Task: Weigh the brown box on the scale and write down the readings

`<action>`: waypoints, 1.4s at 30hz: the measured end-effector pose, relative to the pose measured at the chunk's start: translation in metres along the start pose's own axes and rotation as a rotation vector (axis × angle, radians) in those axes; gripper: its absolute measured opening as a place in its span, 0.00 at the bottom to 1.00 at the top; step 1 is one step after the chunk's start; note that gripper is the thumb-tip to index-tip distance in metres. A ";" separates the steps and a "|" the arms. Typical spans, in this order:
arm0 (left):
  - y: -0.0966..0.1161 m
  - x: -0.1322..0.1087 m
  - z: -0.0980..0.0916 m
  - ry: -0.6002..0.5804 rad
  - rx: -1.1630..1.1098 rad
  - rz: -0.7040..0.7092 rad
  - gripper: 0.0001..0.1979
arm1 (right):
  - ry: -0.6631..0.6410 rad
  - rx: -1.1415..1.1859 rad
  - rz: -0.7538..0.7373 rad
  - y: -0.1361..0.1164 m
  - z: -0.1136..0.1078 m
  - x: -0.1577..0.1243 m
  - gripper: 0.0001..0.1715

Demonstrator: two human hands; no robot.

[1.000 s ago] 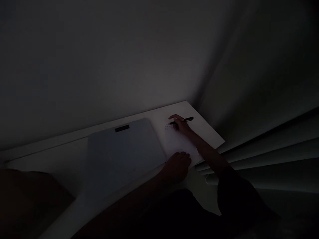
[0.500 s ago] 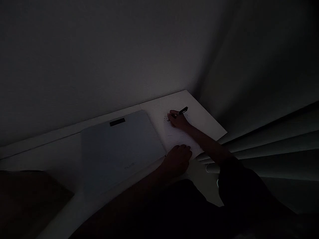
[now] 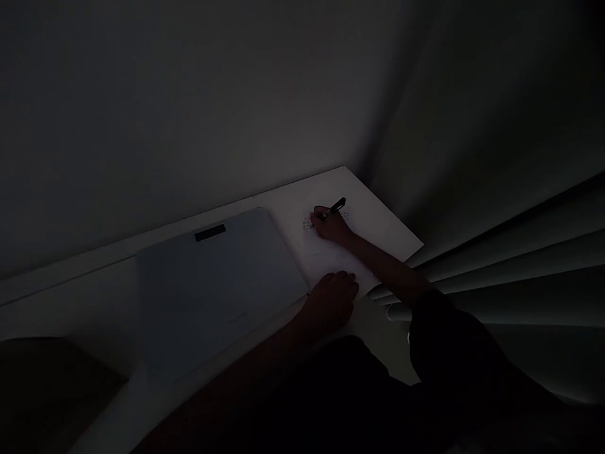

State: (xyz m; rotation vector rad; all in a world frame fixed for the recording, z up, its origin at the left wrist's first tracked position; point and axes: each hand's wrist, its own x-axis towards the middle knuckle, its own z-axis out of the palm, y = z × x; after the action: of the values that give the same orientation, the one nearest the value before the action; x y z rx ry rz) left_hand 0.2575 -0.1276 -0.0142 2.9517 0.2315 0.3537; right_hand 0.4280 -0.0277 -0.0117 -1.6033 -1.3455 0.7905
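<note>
The picture is very dark. My right hand (image 3: 328, 226) is closed around a black pen (image 3: 337, 205) and rests on a white sheet of paper (image 3: 321, 255) with rows of small dark marks near its upper part. The pen's tip is hidden by the fingers. My left hand (image 3: 333, 296) lies at the near edge of the paper, its fingers bent and close together; whether anything is under them cannot be seen. To the left of the paper lies a flat, closed grey laptop (image 3: 220, 284) with a black strip near its far edge.
A white desk (image 3: 106, 280) runs along a plain wall (image 3: 189, 107). Folded curtains (image 3: 510, 277) hang on the right, close to the desk's corner. A dark object of unclear kind (image 3: 51, 391) stands at the lower left.
The whole view has shifted slightly, so desk, laptop and hands appear a little further left and up. My right hand still holds the pen on the paper.
</note>
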 end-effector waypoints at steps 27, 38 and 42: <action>-0.003 -0.002 0.004 0.012 0.036 0.027 0.16 | -0.104 -0.700 -0.357 0.007 -0.045 0.007 0.22; -0.003 -0.004 0.006 0.007 0.051 0.027 0.19 | -0.235 -1.055 -0.394 0.006 -0.038 0.001 0.23; -0.001 -0.003 0.002 -0.026 0.035 0.012 0.18 | -0.227 -1.077 -0.403 0.004 -0.038 -0.002 0.24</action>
State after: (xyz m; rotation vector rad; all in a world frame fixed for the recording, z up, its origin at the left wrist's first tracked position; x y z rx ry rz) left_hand 0.2547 -0.1274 -0.0171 2.9911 0.2184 0.3157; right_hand 0.4626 -0.0378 0.0002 -1.9078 -2.3963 -0.0744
